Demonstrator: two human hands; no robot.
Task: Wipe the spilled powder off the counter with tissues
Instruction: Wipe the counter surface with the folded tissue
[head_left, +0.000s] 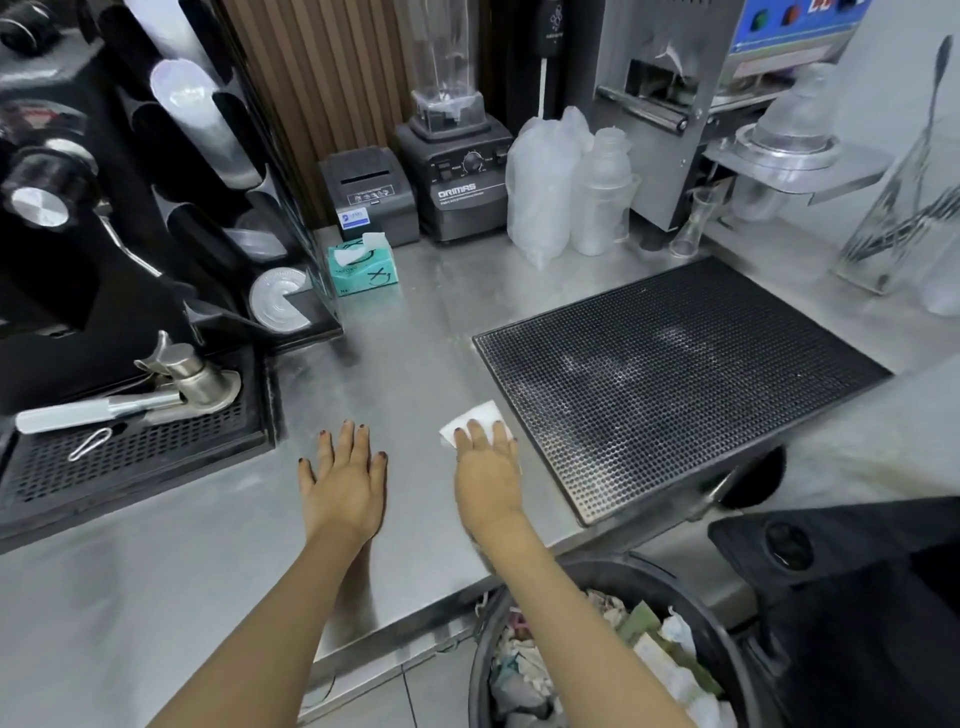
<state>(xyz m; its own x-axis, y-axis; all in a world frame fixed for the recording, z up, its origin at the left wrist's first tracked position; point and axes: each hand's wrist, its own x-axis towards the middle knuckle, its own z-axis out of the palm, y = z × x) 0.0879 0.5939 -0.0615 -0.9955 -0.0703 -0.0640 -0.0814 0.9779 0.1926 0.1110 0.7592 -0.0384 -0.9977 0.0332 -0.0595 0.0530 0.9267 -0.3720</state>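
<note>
1. The right hand (485, 470) lies flat on a white tissue (474, 415), fingers straight and pressing it down. Its grip is slack, not curled round anything.
2. The tissue sits on the steel tabletop (405, 353), near the front edge. It is just left of the black mesh mat (675, 384), at the mat's near left corner.
3. The left hand (345, 483) rests palm down on the bare tabletop, left of the right hand and apart from it. Its fingers are spread and its grip is open, holding nothing.
4. A green tissue box (363, 265) stands far back on the left, with a sheet poking out of its top.
5. Behind the box are a small printer (371, 192) and a blender (457, 176).
6. A black bin (480, 670) full of crumpled paper stands below the near edge, under the right forearm.
7. I cannot make out any powder on the steel.
</note>
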